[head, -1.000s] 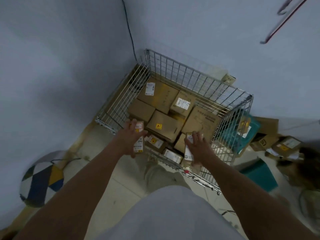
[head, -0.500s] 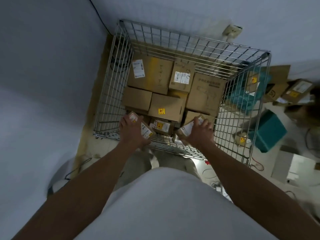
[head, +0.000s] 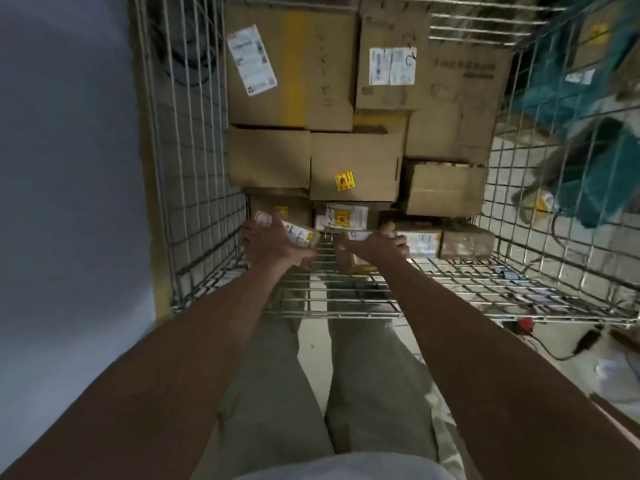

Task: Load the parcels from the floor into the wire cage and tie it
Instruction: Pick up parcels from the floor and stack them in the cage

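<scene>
Cardboard parcels, each small and white-labelled, have descended inside the steel wire cage [head: 194,174]: left hand [head: 268,245] and right hand [head: 375,245] each clamp one, near release.

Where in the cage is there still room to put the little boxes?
Bare wire floor shows between the near wall and the front boxes, where the left hand and right hand hold small parcels. Further back, cardboard boxes are packed tight.
</scene>
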The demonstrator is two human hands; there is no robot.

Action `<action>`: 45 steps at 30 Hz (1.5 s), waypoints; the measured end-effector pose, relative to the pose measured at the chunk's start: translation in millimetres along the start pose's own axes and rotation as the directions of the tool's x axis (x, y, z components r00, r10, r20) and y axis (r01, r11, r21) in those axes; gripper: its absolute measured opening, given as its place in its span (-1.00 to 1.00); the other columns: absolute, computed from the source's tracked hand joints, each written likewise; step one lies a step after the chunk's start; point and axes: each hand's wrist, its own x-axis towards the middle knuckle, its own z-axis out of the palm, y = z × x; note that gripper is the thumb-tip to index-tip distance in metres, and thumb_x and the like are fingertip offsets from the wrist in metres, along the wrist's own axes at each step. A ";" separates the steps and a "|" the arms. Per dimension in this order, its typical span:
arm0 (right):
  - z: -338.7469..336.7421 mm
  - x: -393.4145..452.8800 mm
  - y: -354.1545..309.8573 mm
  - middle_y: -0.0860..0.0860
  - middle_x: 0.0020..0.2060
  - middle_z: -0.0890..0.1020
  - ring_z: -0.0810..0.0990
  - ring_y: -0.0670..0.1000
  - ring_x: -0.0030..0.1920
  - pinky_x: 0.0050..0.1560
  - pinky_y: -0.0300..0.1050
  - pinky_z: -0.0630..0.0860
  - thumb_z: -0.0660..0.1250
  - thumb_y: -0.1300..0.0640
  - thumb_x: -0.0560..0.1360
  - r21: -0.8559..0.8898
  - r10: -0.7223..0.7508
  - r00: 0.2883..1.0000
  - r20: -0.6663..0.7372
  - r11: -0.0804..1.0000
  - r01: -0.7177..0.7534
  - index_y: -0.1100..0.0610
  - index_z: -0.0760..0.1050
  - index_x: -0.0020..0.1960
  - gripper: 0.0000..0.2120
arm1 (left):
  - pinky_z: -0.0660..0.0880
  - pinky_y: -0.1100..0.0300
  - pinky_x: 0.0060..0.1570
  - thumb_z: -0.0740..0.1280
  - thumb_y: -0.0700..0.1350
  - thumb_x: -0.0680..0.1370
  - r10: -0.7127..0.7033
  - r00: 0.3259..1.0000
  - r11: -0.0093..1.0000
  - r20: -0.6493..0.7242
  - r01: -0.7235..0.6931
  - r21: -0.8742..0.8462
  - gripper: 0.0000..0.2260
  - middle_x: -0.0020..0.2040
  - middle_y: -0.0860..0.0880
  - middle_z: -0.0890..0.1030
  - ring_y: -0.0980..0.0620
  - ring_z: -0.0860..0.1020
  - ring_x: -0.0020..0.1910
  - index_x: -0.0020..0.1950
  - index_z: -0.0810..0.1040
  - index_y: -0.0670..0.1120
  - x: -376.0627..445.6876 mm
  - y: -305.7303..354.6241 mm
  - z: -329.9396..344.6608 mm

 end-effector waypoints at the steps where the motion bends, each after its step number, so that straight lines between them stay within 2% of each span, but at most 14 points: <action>1: 9.1 12.4 -6.6 0.35 0.50 0.04 0.04 0.36 0.53 0.48 0.25 0.15 0.46 -0.46 0.28 0.035 0.002 1.000 -0.018 0.999 -0.001 0.16 -0.15 0.59 0.25 | 0.33 -0.21 0.43 0.58 0.42 0.17 0.004 1.000 1.000 -0.007 -0.004 0.002 0.06 0.53 -0.32 0.14 -0.39 0.20 0.50 0.52 0.17 0.14 13.8 0.7 3.5; 4: 32.4 44.7 -23.9 0.32 0.45 0.12 0.15 0.36 0.47 0.37 0.29 0.31 0.43 -0.54 0.21 0.136 -0.006 0.991 -0.132 0.990 0.024 0.13 -0.06 0.55 0.24 | 0.35 -0.20 0.42 0.58 0.40 0.22 -0.010 0.999 1.000 -0.037 0.009 -0.019 -0.01 0.52 -0.31 0.20 -0.38 0.22 0.49 0.49 0.22 0.08 58.1 1.5 18.7; 8: 59.7 87.3 -43.0 0.30 0.53 0.03 0.09 0.36 0.52 0.39 0.22 0.33 0.44 -0.48 0.27 0.201 0.006 0.975 -0.221 0.979 0.040 0.15 -0.16 0.62 0.27 | 0.35 -0.24 0.42 0.51 0.47 0.22 -0.078 0.995 0.996 -0.058 0.074 -0.056 0.03 0.53 -0.36 0.21 -0.41 0.18 0.51 0.50 0.18 0.03 116.0 3.2 50.2; 13: 91.8 138.2 -59.6 0.29 0.48 0.10 0.16 0.34 0.48 0.33 0.17 0.40 0.49 -0.42 0.26 0.272 0.065 0.965 -0.255 0.962 0.007 0.14 -0.14 0.59 0.25 | 0.10 -0.25 0.55 0.46 0.53 0.23 -0.198 0.980 0.977 -0.026 0.195 -0.091 0.22 0.61 -0.39 -0.02 -0.41 -0.02 0.60 0.65 -0.05 0.03 164.8 10.7 91.0; 16: 110.1 158.4 -64.6 0.32 0.49 0.08 0.14 0.36 0.49 0.31 0.20 0.44 0.45 -0.44 0.29 0.240 0.084 0.959 -0.272 0.971 -0.017 0.16 -0.16 0.57 0.23 | 0.08 -0.23 0.56 0.48 0.51 0.23 -0.211 0.977 0.973 -0.041 0.206 -0.101 0.24 0.60 -0.40 -0.03 -0.39 -0.01 0.59 0.65 -0.04 -0.05 178.5 10.8 108.9; 20: 136.1 172.7 -72.2 0.35 0.50 0.08 0.15 0.40 0.47 0.24 0.23 0.52 0.42 -0.49 0.27 0.169 0.131 0.909 -0.395 0.983 -0.068 0.16 -0.16 0.53 0.22 | 0.08 -0.23 0.56 0.49 0.51 0.21 -0.218 0.973 0.972 -0.075 0.210 -0.103 0.34 0.61 -0.40 -0.05 -0.37 -0.01 0.60 0.66 -0.17 -0.11 191.4 12.8 124.6; 23: 131.0 173.9 -74.7 0.32 0.51 0.00 0.06 0.41 0.50 0.26 0.33 0.42 0.43 -0.49 0.25 0.179 0.123 0.944 -0.305 0.981 -0.070 0.13 -0.13 0.57 0.23 | 0.11 -0.27 0.54 0.51 0.51 0.15 -0.233 0.970 0.971 -0.067 0.229 -0.061 0.39 0.61 -0.40 -0.08 -0.37 -0.02 0.61 0.66 -0.18 -0.10 194.1 14.6 125.1; 26: 106.5 166.1 -67.0 0.31 0.55 -0.08 -0.02 0.42 0.53 0.35 0.47 0.26 0.48 -0.46 0.25 0.171 0.107 0.981 -0.165 0.982 -0.078 0.13 -0.17 0.59 0.28 | 0.13 -0.36 0.51 0.53 0.46 0.22 -0.194 0.979 0.972 0.060 0.201 -0.123 0.37 0.61 -0.39 -0.23 -0.39 -0.13 0.62 0.66 -0.30 -0.05 185.8 14.0 103.7; 29: 78.3 141.9 -50.0 0.33 0.57 -0.09 -0.06 0.43 0.55 0.45 0.45 0.12 0.52 -0.38 0.29 0.134 0.061 0.993 -0.096 0.990 -0.048 0.16 -0.18 0.61 0.27 | 0.14 -0.39 0.50 0.50 0.46 0.28 -0.177 0.982 0.973 0.067 0.185 -0.139 0.29 0.63 -0.33 -0.24 -0.40 -0.10 0.61 0.67 -0.26 -0.01 162.4 8.8 71.3; 32: 48.6 92.6 -28.1 0.32 0.57 0.08 0.07 0.33 0.56 0.53 0.22 0.11 0.43 -0.24 0.46 0.037 -0.093 0.992 -0.083 0.995 0.096 0.23 -0.12 0.61 0.06 | 0.19 -0.26 0.53 0.43 0.50 0.31 -0.060 0.994 0.993 0.087 0.068 -0.097 0.19 0.67 -0.20 -0.03 -0.31 0.02 0.62 0.68 -0.07 -0.04 114.5 6.5 30.9; 35: 17.8 27.9 -10.2 0.28 0.53 0.20 0.19 0.29 0.52 0.49 0.14 0.21 0.35 -0.15 0.54 -0.012 -0.250 0.967 -0.042 0.968 0.250 0.21 0.04 0.60 -0.16 | 0.19 -0.14 0.56 0.33 0.54 0.36 0.192 0.976 0.974 0.102 -0.202 0.105 0.13 0.67 -0.14 0.04 -0.22 0.06 0.63 0.68 0.02 -0.11 45.0 3.7 -17.4; 40: -23.1 -79.6 19.8 0.27 0.51 0.29 0.25 0.26 0.51 0.50 0.10 0.24 0.24 -0.15 0.59 -0.065 -0.374 0.925 -0.063 0.927 0.371 0.22 0.27 0.54 -0.35 | 0.21 -0.16 0.53 0.17 0.36 0.60 0.556 0.825 0.741 0.097 -0.545 0.393 -0.22 0.65 -0.16 0.16 -0.22 0.13 0.61 0.64 0.17 -0.13 -84.8 7.9 -92.9; 43: -32.1 -155.0 51.0 0.27 0.50 0.32 0.29 0.26 0.50 0.49 0.09 0.24 0.23 -0.16 0.63 -0.018 -0.413 0.907 -0.083 0.911 0.413 0.19 0.32 0.52 -0.40 | 0.25 -0.10 0.49 0.16 0.33 0.63 0.666 0.727 0.593 0.164 -0.650 0.474 -0.24 0.63 -0.19 0.18 -0.20 0.16 0.59 0.63 0.16 -0.17 -147.8 12.9 -111.7; 45: -20.8 -197.2 80.3 0.24 0.48 0.35 0.33 0.26 0.47 0.46 0.12 0.28 0.25 -0.11 0.62 0.088 -0.400 0.906 -0.139 0.906 0.413 0.15 0.35 0.52 -0.45 | 0.26 -0.10 0.48 0.13 0.37 0.62 0.681 0.708 0.545 0.185 -0.659 0.518 -0.20 0.67 -0.14 0.08 -0.18 0.12 0.61 0.65 0.09 -0.16 -183.2 13.9 -115.2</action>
